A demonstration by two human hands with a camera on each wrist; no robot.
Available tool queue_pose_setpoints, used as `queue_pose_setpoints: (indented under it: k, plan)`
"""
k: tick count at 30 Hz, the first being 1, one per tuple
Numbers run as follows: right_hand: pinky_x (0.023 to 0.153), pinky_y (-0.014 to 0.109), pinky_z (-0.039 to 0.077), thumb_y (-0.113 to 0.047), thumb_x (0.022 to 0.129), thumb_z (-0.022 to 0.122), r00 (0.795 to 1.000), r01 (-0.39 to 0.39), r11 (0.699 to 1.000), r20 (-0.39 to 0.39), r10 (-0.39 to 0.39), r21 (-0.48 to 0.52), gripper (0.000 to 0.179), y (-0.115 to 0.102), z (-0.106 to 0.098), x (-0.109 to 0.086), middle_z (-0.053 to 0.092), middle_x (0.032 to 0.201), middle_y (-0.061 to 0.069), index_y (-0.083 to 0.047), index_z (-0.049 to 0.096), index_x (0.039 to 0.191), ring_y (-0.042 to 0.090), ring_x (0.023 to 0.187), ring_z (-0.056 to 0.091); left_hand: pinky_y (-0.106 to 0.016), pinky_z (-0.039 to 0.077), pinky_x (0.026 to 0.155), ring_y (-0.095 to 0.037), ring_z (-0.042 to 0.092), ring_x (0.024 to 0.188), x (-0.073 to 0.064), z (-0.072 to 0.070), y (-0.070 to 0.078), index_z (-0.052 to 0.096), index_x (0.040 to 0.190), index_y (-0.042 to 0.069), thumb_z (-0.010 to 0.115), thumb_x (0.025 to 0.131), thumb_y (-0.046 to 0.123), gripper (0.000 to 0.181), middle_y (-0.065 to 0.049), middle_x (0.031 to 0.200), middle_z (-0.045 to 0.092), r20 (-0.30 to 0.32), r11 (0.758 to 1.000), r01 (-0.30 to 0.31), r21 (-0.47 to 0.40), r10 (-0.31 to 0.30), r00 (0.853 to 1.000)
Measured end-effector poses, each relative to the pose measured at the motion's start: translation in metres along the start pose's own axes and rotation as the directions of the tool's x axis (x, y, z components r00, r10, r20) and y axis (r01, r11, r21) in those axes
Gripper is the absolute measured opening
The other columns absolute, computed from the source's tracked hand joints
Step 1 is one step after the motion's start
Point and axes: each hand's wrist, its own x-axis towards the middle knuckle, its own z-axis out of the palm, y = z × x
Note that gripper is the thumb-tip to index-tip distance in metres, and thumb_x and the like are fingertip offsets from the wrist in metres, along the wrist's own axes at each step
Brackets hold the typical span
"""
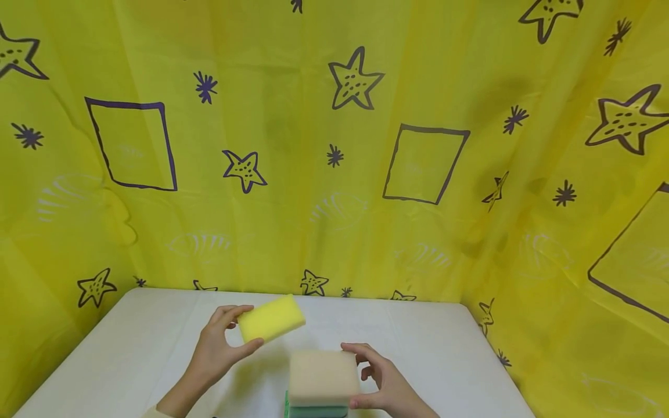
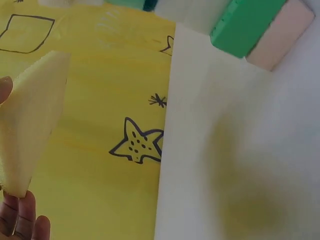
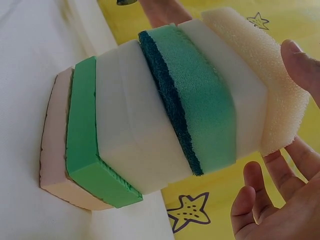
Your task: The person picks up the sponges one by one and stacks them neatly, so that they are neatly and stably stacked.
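My left hand [image 1: 216, 345] pinches a yellow sponge [image 1: 272, 319] by its left end, tilted above the table and apart from the stack. My right hand [image 1: 384, 380] grips the right side of a beige sponge [image 1: 323, 377] between thumb and fingers, at the top of an upright stack. In the right wrist view, below the beige sponge come a white sponge [image 3: 247, 97], a teal sponge [image 3: 207, 100] with a dark scouring layer, more white sponge [image 3: 135, 115], a green block [image 3: 82, 120] and a pale pink block [image 3: 54, 135] on the table.
The white table [image 1: 418, 337] reaches back to a yellow curtain [image 1: 292, 220] printed with stars and squares, which also hangs along both sides. The stack stands near the front middle of the table.
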Motion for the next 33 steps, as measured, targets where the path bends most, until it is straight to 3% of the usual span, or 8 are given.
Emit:
queue_pose_setpoints:
  k: [9, 21, 33]
  plan:
    - [0.078, 0.025, 0.044, -0.015, 0.082, 0.081, 1.000, -0.027, 1.000, 0.002, 0.027, 0.011, 0.069, 0.000, 0.000, 0.000, 0.054, 0.132, 0.007, -0.013, 0.049, 0.143, 0.009, 0.104, 0.048, -0.032, 0.049, 0.082, -0.008, 0.053, 0.093, 0.001, 0.000, 0.013, 0.067, 0.119, 0.015, 0.092, 0.065, 0.025, 0.060, 0.002, 0.112, 0.058, -0.022, 0.997, -0.073, -0.030, 0.073, 0.997]
    - [0.076, 0.030, 0.044, -0.009, 0.080, 0.082, 1.000, 0.027, 1.000, -0.003, -0.027, -0.014, 0.071, 0.003, 0.000, -0.001, 0.055, 0.130, 0.004, -0.012, 0.049, 0.143, 0.010, 0.103, 0.049, -0.026, 0.047, 0.080, -0.005, 0.052, 0.090, -0.001, -0.003, 0.024, 0.068, 0.117, 0.017, 0.093, 0.063, 0.022, 0.059, 0.007, 0.110, 0.059, -0.034, 0.990, -0.133, -0.053, 0.131, 0.991]
    - [0.077, 0.029, 0.045, -0.010, 0.080, 0.082, 1.000, 0.016, 1.000, -0.007, -0.016, -0.020, 0.071, 0.004, 0.000, -0.001, 0.055, 0.130, 0.004, -0.013, 0.049, 0.143, 0.010, 0.104, 0.050, -0.026, 0.046, 0.075, -0.005, 0.053, 0.088, -0.005, -0.004, 0.035, 0.068, 0.117, 0.019, 0.093, 0.063, 0.021, 0.060, 0.008, 0.111, 0.059, -0.040, 0.972, -0.218, -0.082, 0.216, 0.976]
